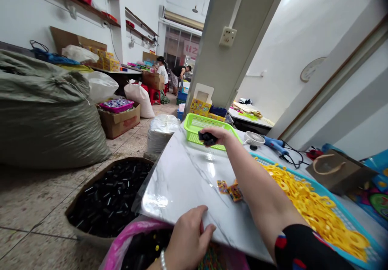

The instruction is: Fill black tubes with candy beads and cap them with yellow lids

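Note:
My right hand is closed around several small black plastic pieces, held above the near side of a green basket. At the front edge of the marble-patterned table, my left hand rests with thumb and forefinger apart and nothing visible in it. Small printed packets lie on the tabletop, partly behind my right forearm. Below my left hand is a pink-rimmed bag with black pieces inside. To its left, a large round container is full of black pieces.
A blue basket of yellow plastic parts stands at right. Behind it are a small white fan, a blue tool with a cord and a paper bag. Large sacks line the left floor. Two people are farther back.

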{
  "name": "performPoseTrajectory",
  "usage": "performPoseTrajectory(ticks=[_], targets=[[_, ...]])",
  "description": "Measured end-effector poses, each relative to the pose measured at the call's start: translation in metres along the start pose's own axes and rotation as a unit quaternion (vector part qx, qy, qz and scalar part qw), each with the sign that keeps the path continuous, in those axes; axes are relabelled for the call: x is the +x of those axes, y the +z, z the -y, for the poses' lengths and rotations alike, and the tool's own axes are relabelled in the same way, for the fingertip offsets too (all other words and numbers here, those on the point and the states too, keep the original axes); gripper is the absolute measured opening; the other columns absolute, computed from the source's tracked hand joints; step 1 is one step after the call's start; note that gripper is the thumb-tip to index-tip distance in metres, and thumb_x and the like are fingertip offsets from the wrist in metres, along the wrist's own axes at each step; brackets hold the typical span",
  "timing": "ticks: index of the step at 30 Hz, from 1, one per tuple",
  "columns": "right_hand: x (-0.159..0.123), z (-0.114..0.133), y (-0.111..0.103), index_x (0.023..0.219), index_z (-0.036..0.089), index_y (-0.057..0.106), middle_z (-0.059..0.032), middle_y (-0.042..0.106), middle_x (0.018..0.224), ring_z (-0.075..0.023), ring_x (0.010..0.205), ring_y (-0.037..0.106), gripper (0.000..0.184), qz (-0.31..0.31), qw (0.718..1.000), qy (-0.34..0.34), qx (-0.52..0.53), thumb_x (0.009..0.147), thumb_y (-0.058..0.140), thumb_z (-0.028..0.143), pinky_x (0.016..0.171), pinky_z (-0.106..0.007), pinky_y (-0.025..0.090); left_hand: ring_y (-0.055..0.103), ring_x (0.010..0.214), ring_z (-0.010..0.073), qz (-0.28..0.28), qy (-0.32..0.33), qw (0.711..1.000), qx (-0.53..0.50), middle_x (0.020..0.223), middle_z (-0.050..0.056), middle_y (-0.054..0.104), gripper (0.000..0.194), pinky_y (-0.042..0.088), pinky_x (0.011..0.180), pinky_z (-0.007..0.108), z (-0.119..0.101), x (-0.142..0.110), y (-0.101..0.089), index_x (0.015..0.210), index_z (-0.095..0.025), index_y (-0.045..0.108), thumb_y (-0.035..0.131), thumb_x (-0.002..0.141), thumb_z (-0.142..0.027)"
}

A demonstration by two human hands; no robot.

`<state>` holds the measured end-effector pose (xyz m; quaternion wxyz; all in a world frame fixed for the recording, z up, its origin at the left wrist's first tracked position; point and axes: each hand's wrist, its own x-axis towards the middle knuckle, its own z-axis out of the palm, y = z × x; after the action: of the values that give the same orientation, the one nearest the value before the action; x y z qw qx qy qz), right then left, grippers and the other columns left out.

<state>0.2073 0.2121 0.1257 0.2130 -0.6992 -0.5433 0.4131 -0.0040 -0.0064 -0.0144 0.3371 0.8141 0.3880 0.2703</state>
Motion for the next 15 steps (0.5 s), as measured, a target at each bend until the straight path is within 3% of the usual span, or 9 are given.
performPoseTrajectory(ticks=[4, 8, 12, 15], targets=[[0.021, 0.02, -0.027, 0.122, 0.015, 0.056, -0.0089, 0.06, 0.117, -0.0195, 0.097, 0.062, 0.034, -0.079, 0.997, -0.009, -0.017, 0.094, 0.056, 0.034, 0.081, -0.039, 0.054, 0.067, 0.082, 0.0249, -0.014, 0.026, 1.0, 0.004, 0.087, 0.011, 0.07, 0.036, 0.055, 0.076, 0.037, 0.003, 0.0, 0.001, 0.117, -0.01, 0.06, 0.056, 0.084, -0.023], [0.041, 0.016, -0.034, 0.123, 0.016, 0.055, -0.0097, 0.057, 0.123, -0.0217, 0.104, 0.06, 0.035, -0.16, 0.984, 0.017, -0.08, 0.093, 0.057, 0.033, 0.086, -0.043, 0.052, 0.068, 0.077, 0.0232, -0.035, 0.046, 0.998, 0.005, 0.083, 0.009, 0.07, 0.034, 0.056, 0.073, 0.035, 0.004, 0.0, 0.001, 0.115, -0.011, 0.061, 0.056, 0.084, -0.022], [0.047, -0.002, -0.021, 0.121, 0.016, 0.057, -0.0089, 0.059, 0.12, -0.0207, 0.101, 0.061, 0.032, -0.139, 0.981, 0.06, -0.125, 0.093, 0.057, 0.033, 0.085, -0.041, 0.053, 0.067, 0.074, 0.0223, -0.037, 0.045, 0.998, 0.003, 0.08, 0.008, 0.069, 0.031, 0.056, 0.07, 0.035, 0.003, -0.001, 0.001, 0.114, -0.012, 0.062, 0.055, 0.085, -0.023], [0.043, -0.01, -0.015, 0.111, 0.012, 0.06, -0.0094, 0.066, 0.103, -0.0187, 0.087, 0.065, 0.036, -0.099, 0.983, 0.074, -0.133, 0.091, 0.058, 0.042, 0.076, -0.036, 0.056, 0.066, 0.074, 0.0214, -0.04, 0.052, 0.998, 0.004, 0.082, 0.009, 0.069, 0.032, 0.056, 0.071, 0.034, 0.002, 0.0, 0.001, 0.115, -0.012, 0.061, 0.056, 0.086, -0.025]])
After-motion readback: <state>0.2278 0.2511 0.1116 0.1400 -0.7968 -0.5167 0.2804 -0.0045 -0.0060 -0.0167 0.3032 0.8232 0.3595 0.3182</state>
